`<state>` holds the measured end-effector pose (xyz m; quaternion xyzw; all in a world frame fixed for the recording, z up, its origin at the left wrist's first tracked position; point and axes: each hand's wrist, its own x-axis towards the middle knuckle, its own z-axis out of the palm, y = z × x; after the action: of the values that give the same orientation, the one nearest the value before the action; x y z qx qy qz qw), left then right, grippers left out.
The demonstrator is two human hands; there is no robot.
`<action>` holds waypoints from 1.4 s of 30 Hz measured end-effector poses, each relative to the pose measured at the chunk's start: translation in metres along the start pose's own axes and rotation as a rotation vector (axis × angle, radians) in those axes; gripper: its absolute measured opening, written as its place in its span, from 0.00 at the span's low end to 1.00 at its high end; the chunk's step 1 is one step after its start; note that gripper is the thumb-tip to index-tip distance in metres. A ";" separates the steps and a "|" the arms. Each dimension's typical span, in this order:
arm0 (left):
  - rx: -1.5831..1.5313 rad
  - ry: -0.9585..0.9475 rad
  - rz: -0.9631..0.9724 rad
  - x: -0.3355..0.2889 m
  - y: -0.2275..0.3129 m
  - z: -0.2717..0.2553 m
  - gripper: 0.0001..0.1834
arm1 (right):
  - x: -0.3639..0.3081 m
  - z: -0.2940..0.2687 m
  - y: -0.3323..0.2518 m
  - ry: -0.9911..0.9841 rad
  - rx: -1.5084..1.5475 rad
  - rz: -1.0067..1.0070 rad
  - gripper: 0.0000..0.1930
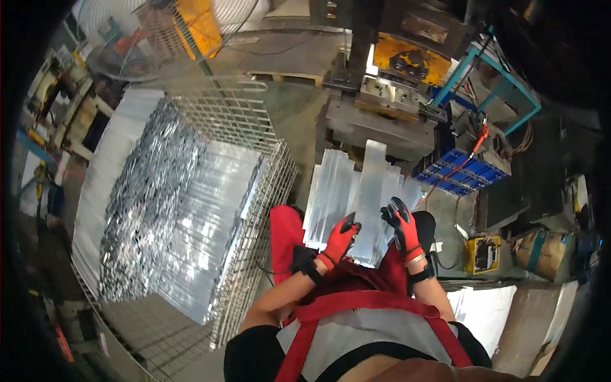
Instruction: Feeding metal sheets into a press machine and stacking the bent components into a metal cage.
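A long flat silvery metal strip (368, 191) lies lengthwise in front of me, over a pile of similar metal strips (331, 184) at my lap. My left hand (342, 242), in a red glove with black fingertips, is closed at the strip's left edge, with thumb and fingers together there. My right hand (402, 228), gloved the same way, is beside the strip's right edge. Its fingers are bent and apart; whether the tips touch the strip is hard to tell. The pile's underside is hidden.
On the left stands a wire mesh cage (254, 223) stacked with many metal strips (203, 223). A fan (165, 32) is behind it. Ahead is a press machine (391, 95), with a blue crate (458, 170) to its right. A yellow box (482, 254) sits farther right.
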<state>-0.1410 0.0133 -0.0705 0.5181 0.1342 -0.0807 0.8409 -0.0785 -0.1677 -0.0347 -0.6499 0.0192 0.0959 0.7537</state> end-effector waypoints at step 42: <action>-0.306 -0.212 -0.401 0.094 0.086 0.071 0.28 | 0.200 0.015 -0.032 0.014 0.221 -0.176 0.05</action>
<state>-0.0178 -0.0109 0.0032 0.3366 0.1561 -0.2778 0.8861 0.1217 -0.1334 -0.0319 -0.5628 -0.0222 0.0220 0.8260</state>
